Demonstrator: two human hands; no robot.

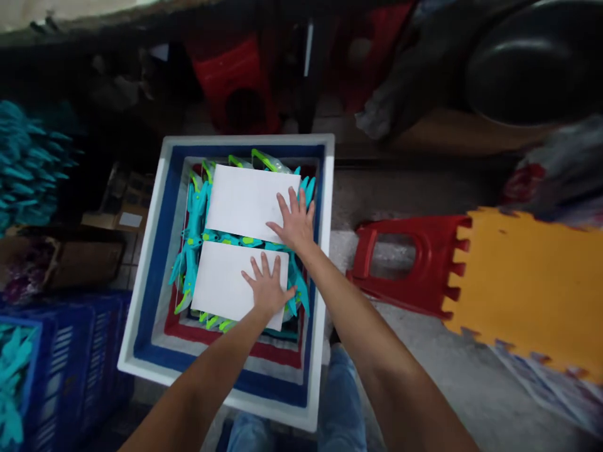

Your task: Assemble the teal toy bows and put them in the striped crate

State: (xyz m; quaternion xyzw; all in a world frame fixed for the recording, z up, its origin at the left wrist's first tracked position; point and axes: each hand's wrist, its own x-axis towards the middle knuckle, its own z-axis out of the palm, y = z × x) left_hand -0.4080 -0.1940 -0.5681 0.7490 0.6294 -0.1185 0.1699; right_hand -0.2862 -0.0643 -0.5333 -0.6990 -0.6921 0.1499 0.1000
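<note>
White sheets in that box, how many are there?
2. The far white sheet lies under the right hand; the near white sheet under the left hand. More may be hidden beneath.

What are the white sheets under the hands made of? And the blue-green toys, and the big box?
The two flat white rectangular sheets look like matte paper or thin card: no shine. The turquoise and lime toy pieces look like moulded plastic, smooth and brightly coloured. The square white box with blue and red stepped walls has a thick dull rim, perhaps foam; hard to tell.

two white cards (252, 199), one white box (151, 251), two hands (268, 290)
</note>
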